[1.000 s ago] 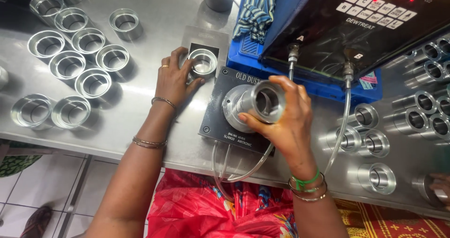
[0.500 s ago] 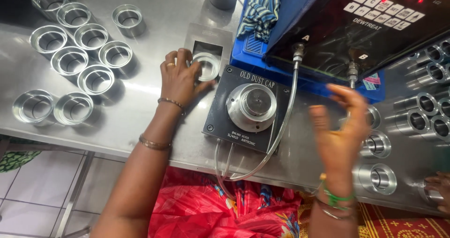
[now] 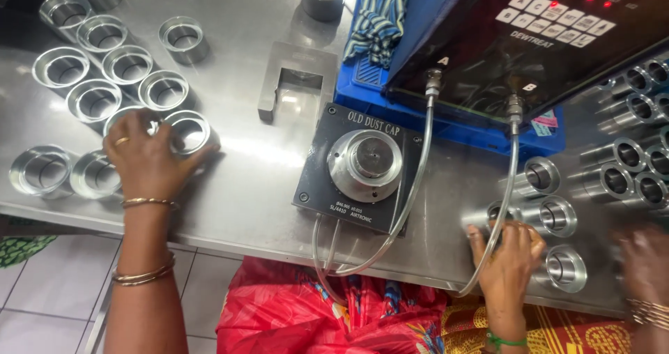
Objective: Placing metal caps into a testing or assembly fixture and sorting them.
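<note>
My left hand (image 3: pixel 145 160) rests on the steel table at the left, with its fingers around a short metal ring (image 3: pixel 189 132) set at the edge of a cluster of like rings (image 3: pixel 90 82). My right hand (image 3: pixel 507 258) is at the table's near edge on the right, fingers closed on a flanged metal sleeve (image 3: pixel 489 219) in a group of sleeves (image 3: pixel 557 214). Between my hands lies a black fixture plate (image 3: pixel 322 157) with a round metal gauge head (image 3: pixel 367 163), nothing mounted on it.
A blue and black instrument box (image 3: pixel 488 54) with lit red lamps stands behind the fixture, and two hoses (image 3: pixel 418 180) run to it. A U-shaped metal bracket (image 3: pixel 296 72) lies at centre left. Another person's hand (image 3: pixel 644 256) is at the right edge.
My right hand left the gauge head, taking the part off, and dropped to the sleeves at the right. My left hand carried a ring from the bracket leftward to the ring cluster.
</note>
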